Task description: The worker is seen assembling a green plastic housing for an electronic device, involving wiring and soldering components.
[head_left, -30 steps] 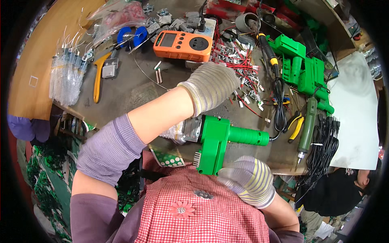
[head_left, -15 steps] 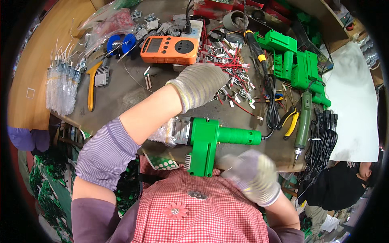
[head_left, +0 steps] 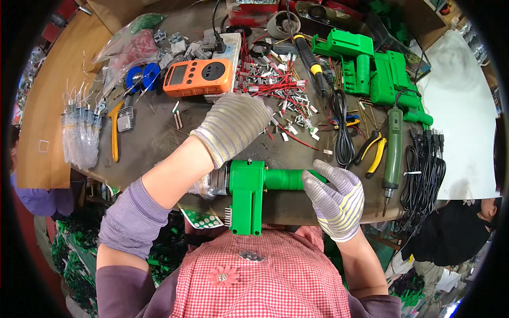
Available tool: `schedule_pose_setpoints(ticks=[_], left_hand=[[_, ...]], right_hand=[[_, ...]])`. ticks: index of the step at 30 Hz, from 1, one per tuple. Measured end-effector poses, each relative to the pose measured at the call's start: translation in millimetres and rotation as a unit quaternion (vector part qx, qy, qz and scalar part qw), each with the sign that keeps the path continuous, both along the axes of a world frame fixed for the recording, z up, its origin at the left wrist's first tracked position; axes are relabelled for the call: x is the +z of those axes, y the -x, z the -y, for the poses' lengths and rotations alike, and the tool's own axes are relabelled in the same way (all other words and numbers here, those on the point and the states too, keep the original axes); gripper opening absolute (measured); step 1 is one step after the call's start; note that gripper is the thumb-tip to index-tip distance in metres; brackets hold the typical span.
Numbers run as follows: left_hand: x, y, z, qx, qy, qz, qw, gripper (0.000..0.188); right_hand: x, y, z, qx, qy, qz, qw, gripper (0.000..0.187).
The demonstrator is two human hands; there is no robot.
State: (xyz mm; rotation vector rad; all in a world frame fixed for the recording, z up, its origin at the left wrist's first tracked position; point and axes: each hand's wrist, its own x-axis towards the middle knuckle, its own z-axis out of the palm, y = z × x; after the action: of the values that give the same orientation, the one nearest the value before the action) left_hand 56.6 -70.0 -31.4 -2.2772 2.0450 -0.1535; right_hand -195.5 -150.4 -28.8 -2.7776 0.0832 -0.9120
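Observation:
A green plastic hand tool [head_left: 247, 196] lies in front of me at the bench's near edge, its ribbed handle pointing right. Its metal end, under clear bubble wrap [head_left: 202, 186], points left and is partly hidden by my left forearm. My right hand [head_left: 339, 199], in a striped knit glove, is at the handle's far end with thumb and fingers apart around it; firm contact cannot be made out. My gloved left hand [head_left: 233, 124] hovers beside a pile of white connectors with red wires [head_left: 286, 90]. Its fingers are curled together, and whatever they pinch is hidden.
An orange meter [head_left: 199, 77] sits behind my left hand. Further left are a blue solder spool [head_left: 143, 78], a yellow-handled tool [head_left: 114, 132] and bubble-wrapped parts [head_left: 80, 132]. Rightward lie yellow-black pliers [head_left: 375, 153], a green electric screwdriver [head_left: 393, 153], coiled black cords [head_left: 421, 180] and green housings [head_left: 389, 79].
My right hand has risen from below the tool to the end of its handle, fingers spreading. My left hand has shifted slightly left and nearer in the picture, as the whole view moved.

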Motion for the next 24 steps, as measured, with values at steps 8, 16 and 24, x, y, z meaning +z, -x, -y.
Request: schedule_pose_setpoints(ticks=[8, 16, 24], left_hand=[[4.7, 4.1, -2.7, -0.013, 0.016, -0.045, 0.999, 0.014], [14.8, 50.4, 0.6, -0.126, 0.078, -0.498, 0.855, 0.018], [22.1, 54.5, -2.5, -0.157, 0.017, -0.426, 0.891, 0.024]], right_hand=[[-15.2, 3.9, 7.2, 0.016, 0.014, 0.004, 1.000, 0.029], [-13.8, 7.4, 4.5, 0.005, 0.024, 0.003, 1.000, 0.028], [-18.4, 12.2, 1.6, 0.018, 0.051, 0.010, 0.998, 0.029]])
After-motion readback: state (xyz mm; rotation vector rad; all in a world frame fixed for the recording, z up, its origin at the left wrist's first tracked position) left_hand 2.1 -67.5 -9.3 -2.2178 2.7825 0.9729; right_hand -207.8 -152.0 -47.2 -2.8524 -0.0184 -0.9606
